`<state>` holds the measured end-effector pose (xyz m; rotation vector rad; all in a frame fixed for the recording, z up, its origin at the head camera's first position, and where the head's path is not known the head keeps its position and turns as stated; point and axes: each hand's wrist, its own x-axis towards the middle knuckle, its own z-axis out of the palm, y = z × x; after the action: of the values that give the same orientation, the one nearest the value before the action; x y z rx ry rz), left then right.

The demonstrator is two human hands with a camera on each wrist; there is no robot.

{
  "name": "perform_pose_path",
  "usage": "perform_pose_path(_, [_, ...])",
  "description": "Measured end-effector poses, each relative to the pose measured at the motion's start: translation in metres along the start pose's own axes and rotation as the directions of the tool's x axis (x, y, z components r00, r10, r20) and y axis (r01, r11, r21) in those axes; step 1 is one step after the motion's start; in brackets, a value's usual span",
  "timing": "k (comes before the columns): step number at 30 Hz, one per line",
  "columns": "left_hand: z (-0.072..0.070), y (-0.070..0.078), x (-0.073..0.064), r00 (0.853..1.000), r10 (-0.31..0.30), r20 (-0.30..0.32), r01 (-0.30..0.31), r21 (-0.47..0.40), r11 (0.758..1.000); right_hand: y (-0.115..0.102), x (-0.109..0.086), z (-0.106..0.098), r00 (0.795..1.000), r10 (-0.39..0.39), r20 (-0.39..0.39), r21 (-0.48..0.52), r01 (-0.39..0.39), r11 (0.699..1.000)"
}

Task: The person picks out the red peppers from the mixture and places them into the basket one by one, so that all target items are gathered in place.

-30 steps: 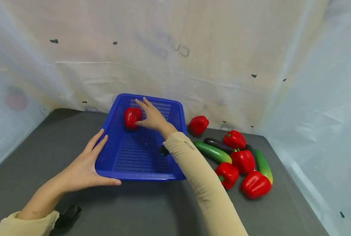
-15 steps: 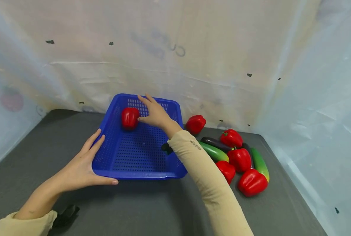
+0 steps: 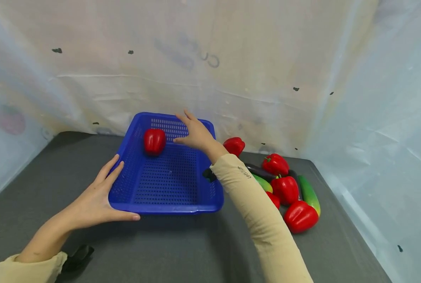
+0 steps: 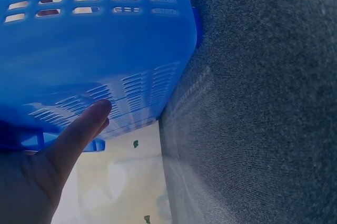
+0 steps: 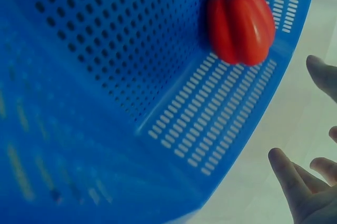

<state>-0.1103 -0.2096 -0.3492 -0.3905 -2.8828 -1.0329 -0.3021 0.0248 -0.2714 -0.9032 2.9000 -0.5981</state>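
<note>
A blue perforated plastic basket [image 3: 168, 209] stands on the dark table, and one red bell pepper [image 3: 155, 142] lies in its back left corner. My left hand [image 3: 95, 202] spans the basket's front left corner, thumb along the front and fingers against the left side. In the left wrist view, fingers [image 4: 87, 126] lie along the basket's slotted outer wall. Over the back right part of the basket, my right hand [image 3: 197, 135] is spread with nothing in it. The right wrist view shows its fingertips [image 5: 281, 163] apart from the pepper.
Right of the basket lie several more red bell peppers [image 3: 301, 217], a dark eggplant [image 3: 260, 172] and green cucumber-like vegetables [image 3: 308, 192]. My right sleeve [image 3: 256, 208] partly covers this group. A pale plastic sheet [image 3: 182, 86] hangs behind the table [image 3: 160, 251].
My right hand has moved right, away from the red bell pepper, which stays in the basket. My left hand keeps its place at the corner. The whole view has shifted slightly.
</note>
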Motion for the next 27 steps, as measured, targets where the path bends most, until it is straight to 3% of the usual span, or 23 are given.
perform_pose_path(18, [-0.006, -0.007, -0.002, 1.0, 0.002, -0.005, -0.002, 0.003, 1.0, 0.017, -0.004, -0.016, 1.0, 0.013, -0.029, 0.02, -0.012, 1.0])
perform_pose_path(27, [-0.005, -0.006, -0.004, 1.0, -0.002, -0.003, 0.002, -0.009, 1.0, 0.035, -0.013, -0.027, 0.995, 0.099, -0.017, 0.022, -0.098, 0.995])
